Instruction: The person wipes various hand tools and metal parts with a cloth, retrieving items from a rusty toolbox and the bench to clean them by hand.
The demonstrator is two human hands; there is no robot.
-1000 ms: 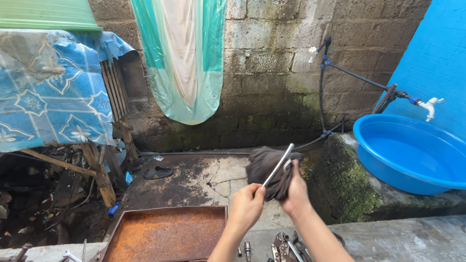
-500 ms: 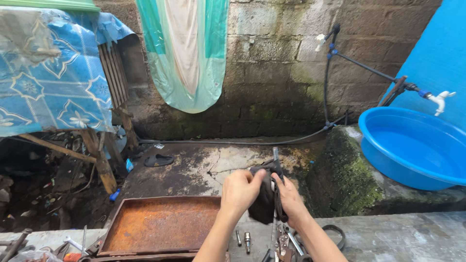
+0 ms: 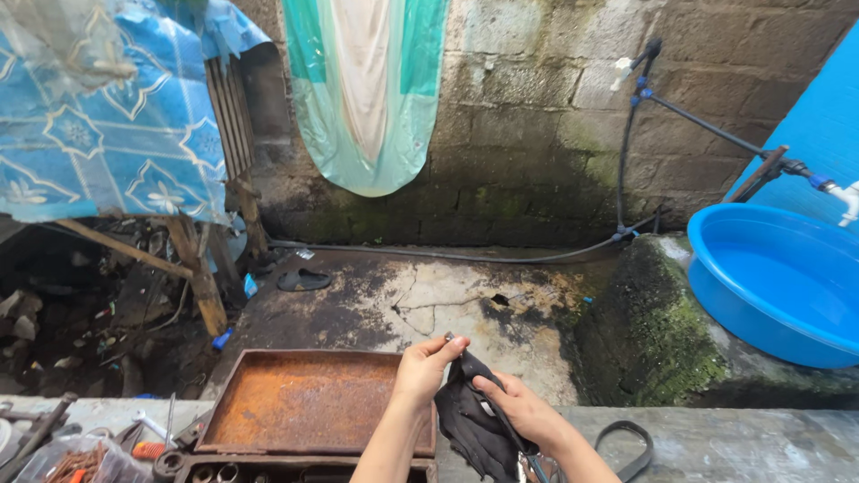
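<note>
- The left hand (image 3: 420, 369) is raised from the lower edge of the view, forearm angled up, fingers (image 3: 445, 347) pinched together at the top.
- The right hand (image 3: 519, 411) lies just beside it, palm up, fingers curled shut, forearm running to the bottom right.

The scene is lit by soft, even daylight that comes from above, so no hard shadows fall on the concrete floor (image 3: 447, 304). The space under the blue patterned cloth (image 3: 107, 134) at the left is dim, and details there are hard to read. The blue basin (image 3: 778, 286) has a mild sheen on its rim but no strong glare. The focus is sharp in most places. The wide lens bends the block wall (image 3: 537, 107) a little at the edges.
</note>
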